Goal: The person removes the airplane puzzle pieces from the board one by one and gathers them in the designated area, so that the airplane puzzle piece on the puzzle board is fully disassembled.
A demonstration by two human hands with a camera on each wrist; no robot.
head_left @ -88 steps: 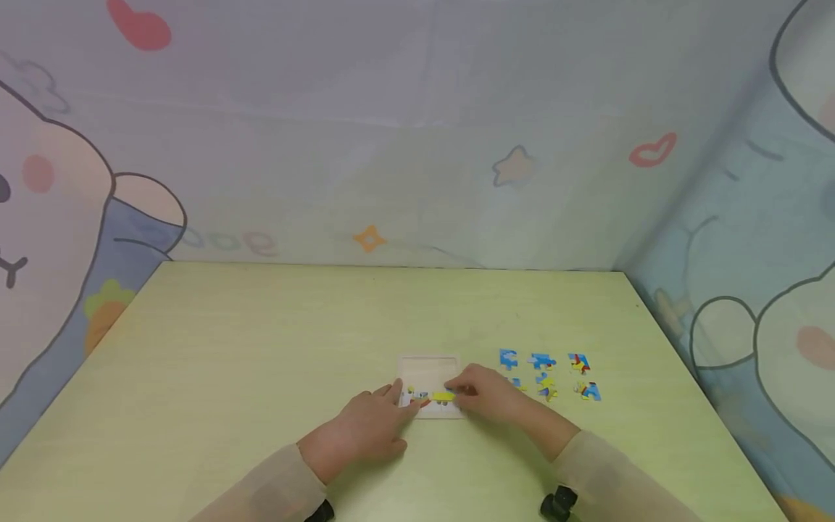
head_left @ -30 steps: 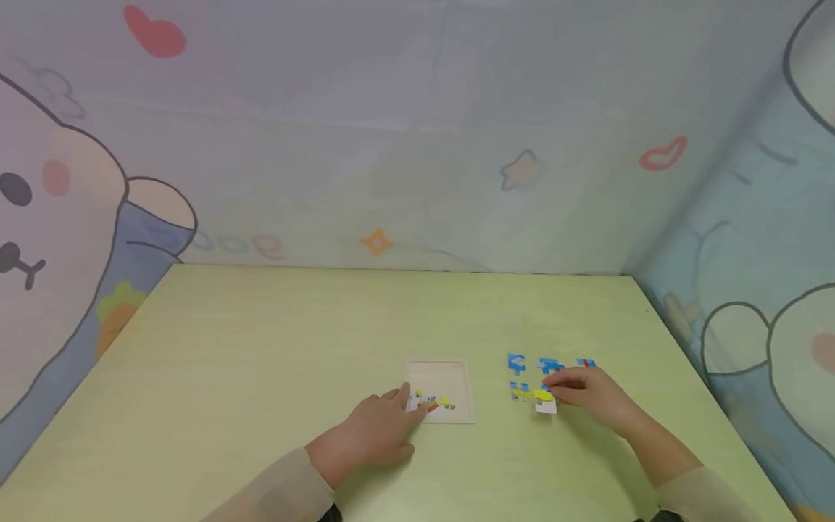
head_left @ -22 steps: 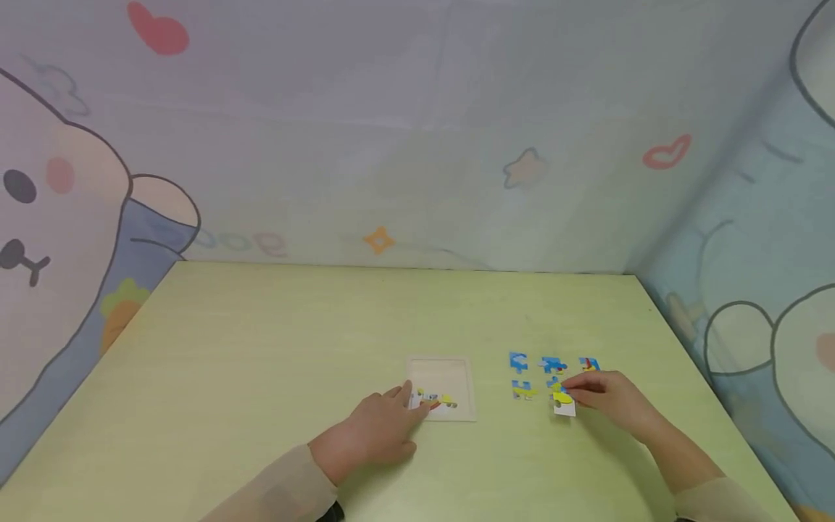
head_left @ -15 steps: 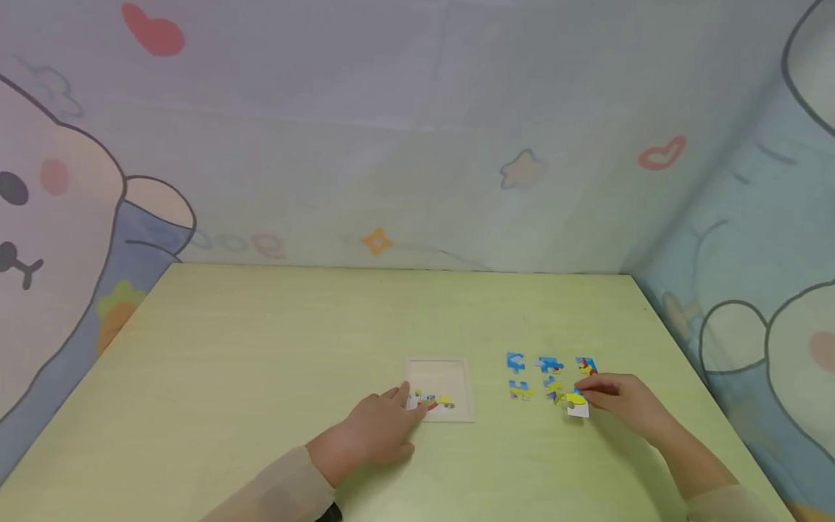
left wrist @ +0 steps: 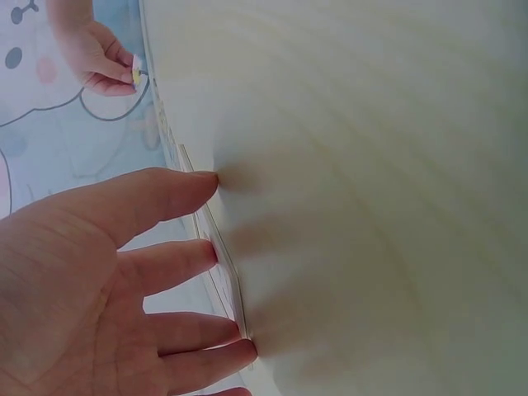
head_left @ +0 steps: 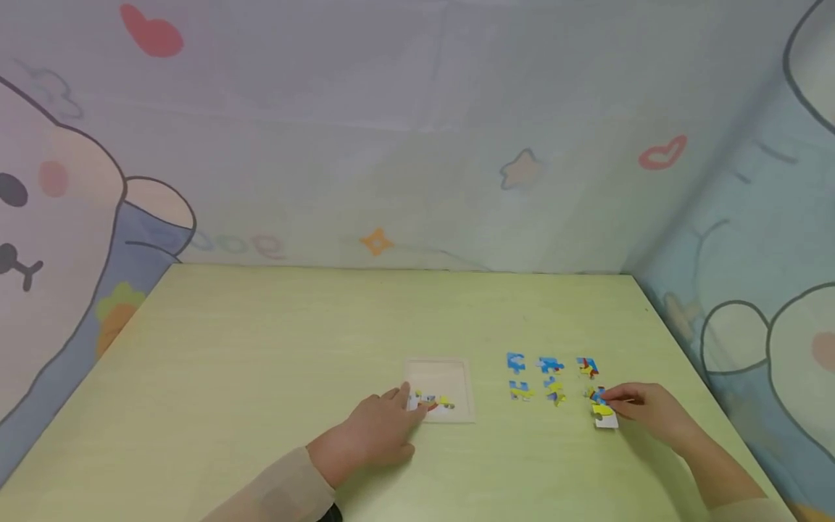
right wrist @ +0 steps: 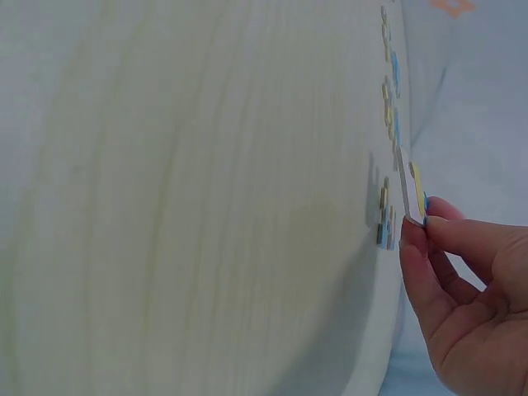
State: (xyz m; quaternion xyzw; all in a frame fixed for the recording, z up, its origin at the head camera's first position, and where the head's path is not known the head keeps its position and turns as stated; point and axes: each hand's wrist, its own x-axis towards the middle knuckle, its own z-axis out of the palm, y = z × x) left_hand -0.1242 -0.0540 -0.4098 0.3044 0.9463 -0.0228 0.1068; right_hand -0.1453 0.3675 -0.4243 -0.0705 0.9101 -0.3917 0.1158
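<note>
My right hand point(head_left: 655, 413) pinches a puzzle piece point(head_left: 604, 417), yellow, blue and white, between thumb and fingertips. In the right wrist view the piece point(right wrist: 411, 188) is raised above the tabletop, with a shadow beside it. It overlaps another piece lying at the right end of the near row in the head view. My left hand point(head_left: 375, 433) rests with extended fingers on the left side of a shallow puzzle tray point(head_left: 471, 391). Joined pieces point(head_left: 446, 401) with yellow and red shapes lie along the tray's near part, partly hidden by my fingers. The left wrist view shows fingertips point(left wrist: 205, 252) at the tray's edge.
To the right of the tray, loose puzzle pieces lie in two rows, among them a blue one point(head_left: 515, 362), a blue-and-red one point(head_left: 550, 365) and a yellow one point(head_left: 555, 391). The pale table point(head_left: 280, 341) meets a printed cloth backdrop point(head_left: 326, 130) at the far edge.
My right hand has left the tray and taken hold of a puzzle piece, then carried it rightward along the near row. My left hand has stayed on the tray. The head view has shifted slightly.
</note>
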